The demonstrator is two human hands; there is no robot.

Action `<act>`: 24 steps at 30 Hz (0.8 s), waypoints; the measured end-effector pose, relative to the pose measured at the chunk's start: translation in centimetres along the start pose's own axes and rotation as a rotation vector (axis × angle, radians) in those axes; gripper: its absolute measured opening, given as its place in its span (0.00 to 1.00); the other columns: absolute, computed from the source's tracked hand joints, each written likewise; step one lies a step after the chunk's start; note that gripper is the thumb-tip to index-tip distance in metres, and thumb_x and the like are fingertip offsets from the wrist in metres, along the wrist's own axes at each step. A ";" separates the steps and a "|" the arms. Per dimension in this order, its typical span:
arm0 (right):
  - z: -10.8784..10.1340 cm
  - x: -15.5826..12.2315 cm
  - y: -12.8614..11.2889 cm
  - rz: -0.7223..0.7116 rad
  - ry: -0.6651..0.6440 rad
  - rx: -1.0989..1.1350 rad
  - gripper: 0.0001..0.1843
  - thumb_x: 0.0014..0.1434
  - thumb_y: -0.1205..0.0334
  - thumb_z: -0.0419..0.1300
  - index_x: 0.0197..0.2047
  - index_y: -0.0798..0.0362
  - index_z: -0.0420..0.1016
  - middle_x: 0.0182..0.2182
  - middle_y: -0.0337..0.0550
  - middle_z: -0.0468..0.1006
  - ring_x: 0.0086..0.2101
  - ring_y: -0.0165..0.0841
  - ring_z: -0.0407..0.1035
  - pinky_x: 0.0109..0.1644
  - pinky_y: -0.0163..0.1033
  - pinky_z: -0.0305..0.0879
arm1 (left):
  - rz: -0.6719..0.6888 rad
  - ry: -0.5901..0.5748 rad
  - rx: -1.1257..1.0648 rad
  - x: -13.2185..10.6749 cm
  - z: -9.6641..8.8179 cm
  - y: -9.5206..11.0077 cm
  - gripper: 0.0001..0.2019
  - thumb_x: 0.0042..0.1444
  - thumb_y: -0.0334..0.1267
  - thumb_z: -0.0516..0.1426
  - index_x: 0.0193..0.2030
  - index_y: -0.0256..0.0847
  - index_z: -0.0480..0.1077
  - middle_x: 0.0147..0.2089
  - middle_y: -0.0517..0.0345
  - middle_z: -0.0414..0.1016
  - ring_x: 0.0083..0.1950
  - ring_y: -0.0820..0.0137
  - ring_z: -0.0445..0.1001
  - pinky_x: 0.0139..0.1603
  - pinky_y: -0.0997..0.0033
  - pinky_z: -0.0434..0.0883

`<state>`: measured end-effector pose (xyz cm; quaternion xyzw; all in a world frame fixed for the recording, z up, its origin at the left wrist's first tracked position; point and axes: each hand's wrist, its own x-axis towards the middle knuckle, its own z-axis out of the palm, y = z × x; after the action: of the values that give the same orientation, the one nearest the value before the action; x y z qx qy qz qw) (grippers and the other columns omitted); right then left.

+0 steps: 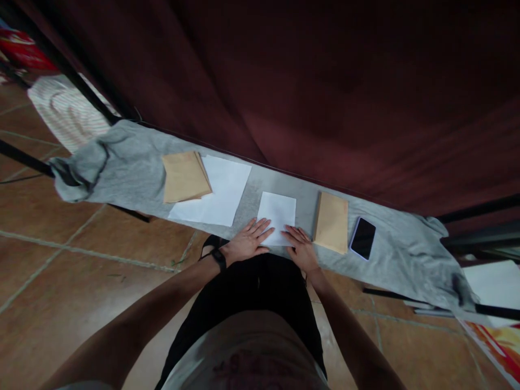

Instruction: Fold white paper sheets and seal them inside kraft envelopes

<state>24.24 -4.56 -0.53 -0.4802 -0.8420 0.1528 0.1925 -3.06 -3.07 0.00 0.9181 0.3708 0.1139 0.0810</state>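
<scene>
Left hand, right hand partly hide white sheet.

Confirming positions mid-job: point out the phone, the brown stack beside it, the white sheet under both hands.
Phone [363, 238]: head view, screen.
Brown stack [332, 222]: head view, top face.
White sheet [278, 212]: head view, uncovered middle.

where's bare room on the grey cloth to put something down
The grey cloth is bare, though wrinkled, left of the left brown stack and right of the phone. A narrow strip separates the white sheets from the small white paper. It's crowded where the left hand and right hand touch that paper, the latter near the right brown stack.
</scene>
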 end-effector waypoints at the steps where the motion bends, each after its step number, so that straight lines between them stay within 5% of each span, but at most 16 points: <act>1: 0.0 0.0 0.0 0.002 0.000 0.002 0.30 0.62 0.69 0.56 0.67 0.45 0.69 0.68 0.42 0.66 0.67 0.40 0.59 0.75 0.57 0.49 | -0.003 -0.002 0.001 -0.1 0.1 0.1 0.33 0.67 0.51 0.54 0.75 0.45 0.54 0.78 0.46 0.47 0.79 0.58 0.42 0.77 0.50 0.43; 9: -0.9 -0.4 0.0 0.000 -0.101 0.063 0.33 0.62 0.63 0.60 0.70 0.45 0.64 0.72 0.42 0.57 0.70 0.41 0.52 0.76 0.58 0.44 | -0.033 -0.008 0.027 0.0 0.3 0.4 0.31 0.69 0.47 0.53 0.75 0.45 0.53 0.78 0.46 0.47 0.79 0.58 0.44 0.77 0.50 0.43; 13: -1.7 0.4 0.2 0.059 -0.129 0.179 0.26 0.68 0.56 0.56 0.69 0.44 0.66 0.70 0.43 0.63 0.69 0.39 0.55 0.75 0.57 0.46 | -0.033 -0.009 0.031 0.0 0.2 0.4 0.30 0.68 0.48 0.54 0.74 0.44 0.55 0.78 0.45 0.49 0.79 0.58 0.46 0.77 0.51 0.44; 18: -0.6 3.9 -0.9 0.108 0.024 0.173 0.26 0.72 0.56 0.50 0.70 0.48 0.64 0.69 0.46 0.63 0.69 0.38 0.55 0.74 0.53 0.52 | -0.031 -0.003 0.034 0.1 0.1 0.2 0.30 0.68 0.48 0.54 0.74 0.46 0.56 0.78 0.47 0.50 0.78 0.57 0.48 0.77 0.50 0.45; 24: 2.0 8.8 -1.9 0.067 -0.039 -0.043 0.25 0.73 0.56 0.48 0.70 0.49 0.63 0.72 0.44 0.56 0.72 0.39 0.49 0.75 0.54 0.45 | -0.005 -0.014 0.029 0.4 -0.4 -0.1 0.30 0.66 0.43 0.54 0.73 0.42 0.57 0.76 0.45 0.56 0.77 0.57 0.52 0.76 0.50 0.50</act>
<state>17.85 1.98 0.14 -0.5092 -0.8321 0.1505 0.1605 -2.98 -2.68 0.37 0.9191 0.3741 0.1021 0.0706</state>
